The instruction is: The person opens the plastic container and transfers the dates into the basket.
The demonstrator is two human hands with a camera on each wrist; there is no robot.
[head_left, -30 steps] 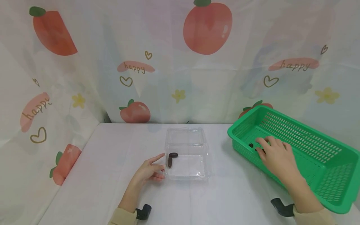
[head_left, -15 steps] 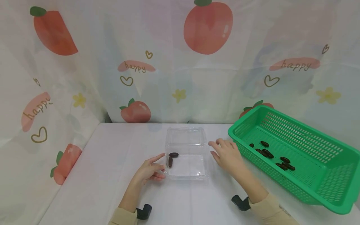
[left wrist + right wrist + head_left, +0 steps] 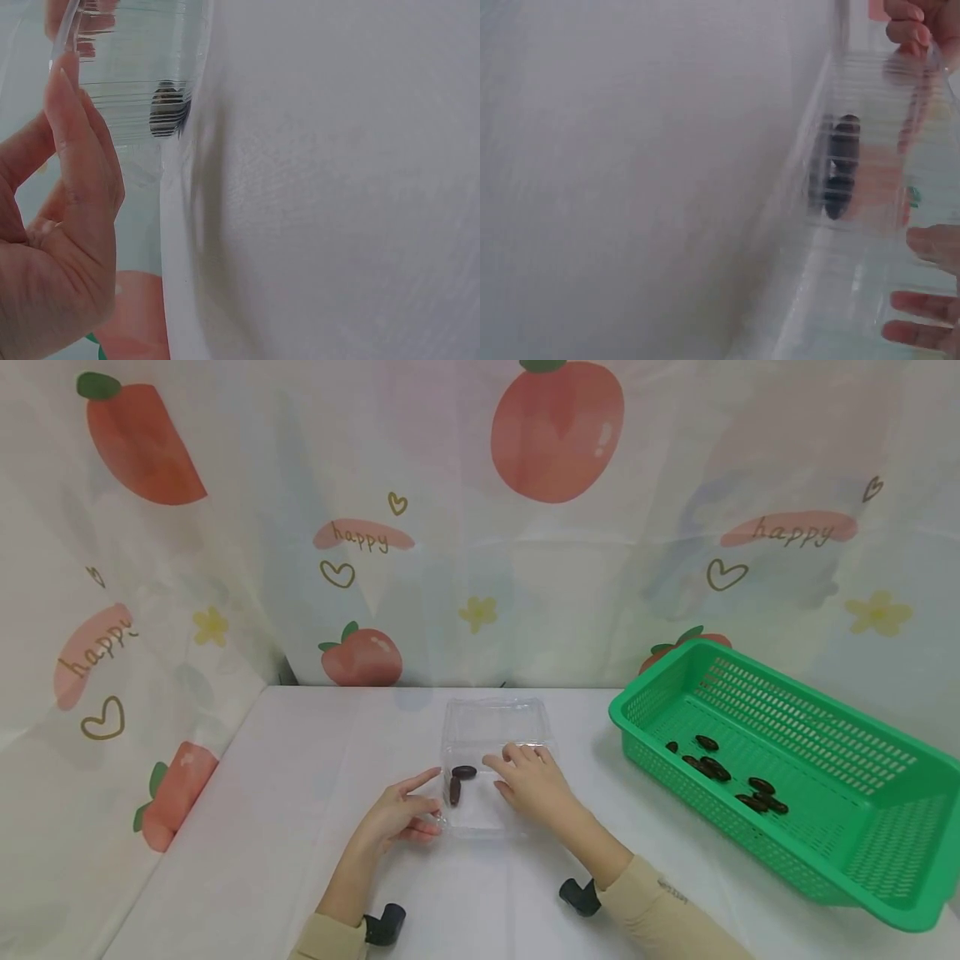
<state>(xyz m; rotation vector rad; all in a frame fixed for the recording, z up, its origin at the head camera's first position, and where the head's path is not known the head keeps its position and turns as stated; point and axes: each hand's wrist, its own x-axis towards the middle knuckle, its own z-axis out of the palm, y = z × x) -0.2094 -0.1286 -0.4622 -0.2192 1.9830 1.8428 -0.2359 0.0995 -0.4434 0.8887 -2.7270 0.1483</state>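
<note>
A clear plastic clamshell box (image 3: 480, 817) lies with its lid (image 3: 491, 718) folded back. Two dark brown, oblong, date-like pieces rest at its left side: one lies crosswise (image 3: 464, 772), the other lengthwise (image 3: 454, 792). My left hand (image 3: 401, 814) pinches the box's left rim between thumb and fingers, as the left wrist view shows (image 3: 71, 195). Over the box's right half hovers my right hand (image 3: 531, 783), fingers bent and pointing left. Its fingertips (image 3: 919, 304) show at the right wrist view's edge; whether anything is held in them is hidden.
A long green slotted basket (image 3: 825, 868) stands at the right, with several more date-like pieces (image 3: 715, 769) on its floor. White cloth (image 3: 292, 793) covers the table. A printed curtain (image 3: 555, 593) hangs behind and on the left.
My right hand has left the green basket and travelled left to above the clear box. The left hand keeps its grip on the rim, and the two pieces lie as before.
</note>
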